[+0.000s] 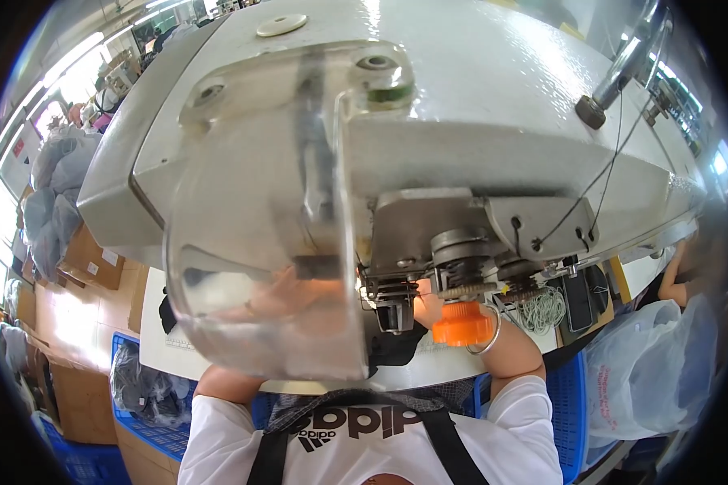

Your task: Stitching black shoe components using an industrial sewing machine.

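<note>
A white sewing machine head [493,73] fills the upper view, standing between the camera and my hands. My left hand [279,295] shows only blurred through the clear plastic guard [259,186], low beside the needle area. My right hand [425,301] is mostly covered by the thread tension parts and the orange knob [462,324]; a sliver of skin and the wrist with a bangle [493,327] show. Between my forearms a piece of black fabric [398,349] lies on the white table [445,370], nearest to both hands. The fingers' grip on it is hidden.
Right of the machine lie a coil of pale cord [542,311] and a dark phone [579,301]. A large clear plastic bag [651,372] hangs at the right. Blue baskets [570,404] flank me, the left one with grey bagged goods [141,380]. Cardboard boxes [89,259] stand at far left.
</note>
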`<state>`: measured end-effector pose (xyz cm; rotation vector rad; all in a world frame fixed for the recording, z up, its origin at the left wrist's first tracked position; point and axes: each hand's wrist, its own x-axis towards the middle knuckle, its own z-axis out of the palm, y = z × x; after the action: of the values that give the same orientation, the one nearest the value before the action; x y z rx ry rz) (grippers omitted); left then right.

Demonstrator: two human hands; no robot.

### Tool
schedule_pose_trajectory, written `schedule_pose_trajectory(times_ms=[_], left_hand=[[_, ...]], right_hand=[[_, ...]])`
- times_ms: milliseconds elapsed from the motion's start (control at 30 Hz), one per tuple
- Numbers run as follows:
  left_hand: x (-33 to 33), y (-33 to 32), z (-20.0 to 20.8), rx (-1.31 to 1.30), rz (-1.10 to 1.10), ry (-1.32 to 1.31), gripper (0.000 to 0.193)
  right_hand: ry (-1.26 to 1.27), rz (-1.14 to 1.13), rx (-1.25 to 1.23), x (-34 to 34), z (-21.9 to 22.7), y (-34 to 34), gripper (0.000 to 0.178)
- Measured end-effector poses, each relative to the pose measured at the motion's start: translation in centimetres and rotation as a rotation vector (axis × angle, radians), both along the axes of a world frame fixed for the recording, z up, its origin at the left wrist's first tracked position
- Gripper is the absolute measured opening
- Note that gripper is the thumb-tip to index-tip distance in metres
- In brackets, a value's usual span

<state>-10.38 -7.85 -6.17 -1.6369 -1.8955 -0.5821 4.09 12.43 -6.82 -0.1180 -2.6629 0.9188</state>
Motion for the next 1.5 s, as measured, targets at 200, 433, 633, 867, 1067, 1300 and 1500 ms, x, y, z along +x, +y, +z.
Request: schedule_pose_trajectory(times_ms=[200,433,633,867,1067,1300,1500], left_hand=[[-0.2,-0.4,-0.5,-0.046,-0.010,-0.064,0.026],[0.0,0.1,0.0,0.024,-0.018,-0.050,0.024],[-0.1,0.1,-0.1,-0.034,-0.040,-0.046,0.021],[-0.2,0.1,-0.6,-0.028,0.025,0.045,0.017],[0.0,0.2,-0.4,-0.115,-0.019,0.029,0.021],[0.3,0.3,-1.2,0.047,-0.061,0.009,0.033],[0.9,1.1,-0.6,0.286,0.113,-0.170,0.019]], right_hand=[[-0.208,0.053,0.115,0.1,-0.1,0.7,0.031],[-0.053,0.077,0.011,0.3,-0.7,1.2,0.033],[-0.144,0.049,0.037,0.3,-1.0,1.6,0.035],[-0.236,-0.004,0.106,0.0,-0.3,1.0,0.038],[-0.172,0.001,0.179,-0.1,1.2,0.8,0.033],[-0.052,0.126,0.018,0.2,1.2,1.3,0.029],[-0.144,0.092,-0.035,0.7,3.8,0.9,0.034]])
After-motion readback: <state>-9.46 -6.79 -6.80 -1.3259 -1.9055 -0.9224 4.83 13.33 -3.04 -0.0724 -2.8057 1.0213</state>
